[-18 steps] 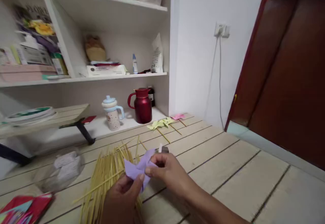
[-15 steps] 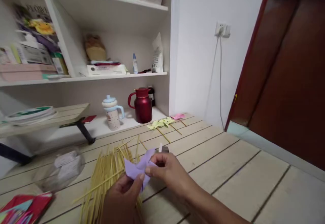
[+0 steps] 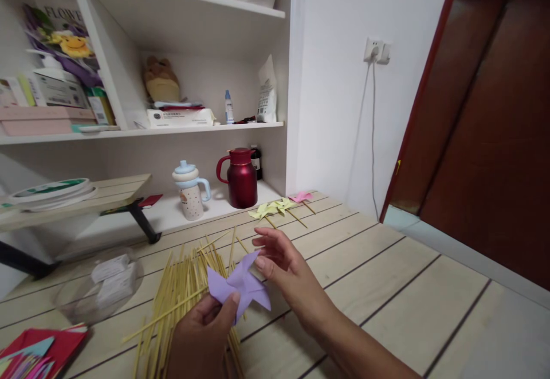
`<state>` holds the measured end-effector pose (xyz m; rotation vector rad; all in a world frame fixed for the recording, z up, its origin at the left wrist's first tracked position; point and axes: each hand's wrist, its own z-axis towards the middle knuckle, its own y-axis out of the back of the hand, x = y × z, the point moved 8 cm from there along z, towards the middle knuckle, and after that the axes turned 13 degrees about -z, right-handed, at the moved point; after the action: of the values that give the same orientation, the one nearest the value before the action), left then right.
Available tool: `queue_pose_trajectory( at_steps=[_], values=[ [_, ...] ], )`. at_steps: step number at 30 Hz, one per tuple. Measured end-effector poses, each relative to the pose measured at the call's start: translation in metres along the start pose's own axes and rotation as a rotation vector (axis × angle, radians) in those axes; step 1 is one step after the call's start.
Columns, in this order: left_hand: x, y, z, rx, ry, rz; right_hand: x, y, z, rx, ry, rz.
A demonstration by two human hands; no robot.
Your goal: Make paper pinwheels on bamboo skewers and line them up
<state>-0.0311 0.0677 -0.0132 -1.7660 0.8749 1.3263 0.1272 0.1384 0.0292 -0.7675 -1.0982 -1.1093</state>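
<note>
Sticks (image 3: 183,278) lie on the table (image 3: 399,304), right of the tub (image 3: 67,305), before the mug (image 3: 192,202) on the shelf (image 3: 215,207).

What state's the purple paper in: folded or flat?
Folded: the purple paper shows pointed blades and overlapping creased flaps; the left hand pinches it.

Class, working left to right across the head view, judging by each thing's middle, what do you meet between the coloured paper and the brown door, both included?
Coloured paper, clear container, yellow sticks, purple pinwheel, right hand, wall socket, brown door.

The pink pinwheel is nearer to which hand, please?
Right. The right hand is this side of the pink pinwheel; the left hand, holding the purple pinwheel, is farther off, leftward.
</note>
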Motion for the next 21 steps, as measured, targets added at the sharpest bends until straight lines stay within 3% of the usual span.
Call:
queue_pose_trajectory(
  at_steps=[4,9,21],
  values=[
    [0.008,-0.001,0.003,0.013,0.019,-0.028,0.012,0.006,-0.001,-0.055,0.097,-0.199],
    [0.005,0.000,0.002,0.007,0.000,0.028,0.008,0.002,0.000,-0.054,0.057,-0.303],
    [-0.005,-0.005,-0.006,-0.017,-0.021,0.083,0.009,0.002,-0.003,-0.050,0.040,-0.303]
  ],
)
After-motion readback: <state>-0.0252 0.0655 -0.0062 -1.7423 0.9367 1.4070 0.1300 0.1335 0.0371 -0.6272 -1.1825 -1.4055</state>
